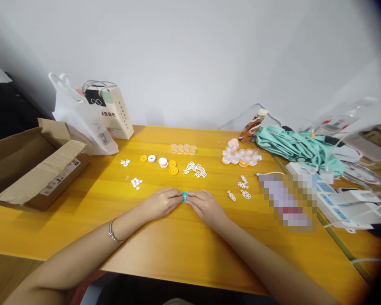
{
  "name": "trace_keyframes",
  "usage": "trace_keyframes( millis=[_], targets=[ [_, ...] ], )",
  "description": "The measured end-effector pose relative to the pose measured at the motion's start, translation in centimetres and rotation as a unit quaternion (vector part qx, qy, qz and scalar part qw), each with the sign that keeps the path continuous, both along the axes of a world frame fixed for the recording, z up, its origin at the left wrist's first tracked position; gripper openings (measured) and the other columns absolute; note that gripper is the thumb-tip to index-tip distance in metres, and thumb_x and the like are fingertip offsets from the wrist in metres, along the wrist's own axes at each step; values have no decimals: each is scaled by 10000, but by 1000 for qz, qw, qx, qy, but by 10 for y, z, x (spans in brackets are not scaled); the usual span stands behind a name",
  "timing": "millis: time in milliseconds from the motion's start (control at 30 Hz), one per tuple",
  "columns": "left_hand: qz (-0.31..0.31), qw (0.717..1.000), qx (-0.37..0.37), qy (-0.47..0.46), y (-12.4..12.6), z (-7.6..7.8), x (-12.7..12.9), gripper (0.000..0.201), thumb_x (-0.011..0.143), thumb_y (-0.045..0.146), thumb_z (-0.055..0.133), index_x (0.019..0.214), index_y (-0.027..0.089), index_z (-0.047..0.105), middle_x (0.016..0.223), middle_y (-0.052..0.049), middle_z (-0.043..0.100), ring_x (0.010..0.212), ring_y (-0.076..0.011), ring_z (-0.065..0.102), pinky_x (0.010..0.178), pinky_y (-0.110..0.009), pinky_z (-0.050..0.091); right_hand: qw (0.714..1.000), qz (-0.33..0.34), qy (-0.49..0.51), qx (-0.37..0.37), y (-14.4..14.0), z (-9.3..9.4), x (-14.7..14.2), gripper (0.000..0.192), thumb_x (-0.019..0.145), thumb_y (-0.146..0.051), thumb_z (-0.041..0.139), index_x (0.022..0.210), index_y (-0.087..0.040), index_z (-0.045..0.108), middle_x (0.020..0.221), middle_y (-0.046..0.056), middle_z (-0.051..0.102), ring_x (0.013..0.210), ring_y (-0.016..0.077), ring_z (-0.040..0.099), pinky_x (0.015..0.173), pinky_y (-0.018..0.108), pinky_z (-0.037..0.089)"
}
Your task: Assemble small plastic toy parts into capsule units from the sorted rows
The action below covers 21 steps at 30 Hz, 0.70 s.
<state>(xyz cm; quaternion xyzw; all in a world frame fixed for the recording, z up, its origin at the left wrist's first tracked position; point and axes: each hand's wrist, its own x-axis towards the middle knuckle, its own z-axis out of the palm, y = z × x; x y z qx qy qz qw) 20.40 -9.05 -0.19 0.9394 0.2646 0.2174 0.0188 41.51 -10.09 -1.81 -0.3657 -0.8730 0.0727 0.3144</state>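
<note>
Yellow wooden tabletop [82, 220]: left hand [161, 202] and right hand [205, 206] pinch one small teal plastic ring [184, 196] together; white and yellow discs [163, 162] beyond it lie loose, untouched.

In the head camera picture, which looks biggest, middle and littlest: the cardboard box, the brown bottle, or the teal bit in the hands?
1. cardboard box, by far the largest
2. brown bottle, though it lies farther away
3. teal bit, pinched between left hand and right hand

— What is the person wearing on the arms?
— No sleeves are showing. The left hand [161, 202] is wearing a thin silver bracelet [113, 232] just behind it; the right hand [205, 206] is wearing nothing.
</note>
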Motion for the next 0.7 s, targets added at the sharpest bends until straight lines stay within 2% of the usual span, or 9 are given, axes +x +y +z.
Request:
trace_keyframes(
  millis=[333,567,700],
  targets=[
    [-24,991,101,88,-3,2,1,253,913,140,366,1031,71,578,1022,-154,626,906,-203,605,794,-354,534,997,23,-55,39,2,3,-4,204,888,-194,440,949,-194,635,925,96,672,854,202,616,789,376,482],
    [-11,996,74,50,-1,-1,0,248,913,156,370,1032,101,580,1007,-140,636,901,-191,619,798,-358,536,1000,11,12,-8,0,-1,-2,201,883,-222,442,951,-213,631,978,89,665,907,200,622,840,383,504],
    [3,998,60,21,-2,-3,2,250,907,177,389,1058,116,579,1004,-120,644,904,-179,622,804,-341,536,998,1,53,-45,2,-4,-1,148,844,-248,513,941,-228,624,1014,72,663,939,195,628,855,370,514]
  ],
)
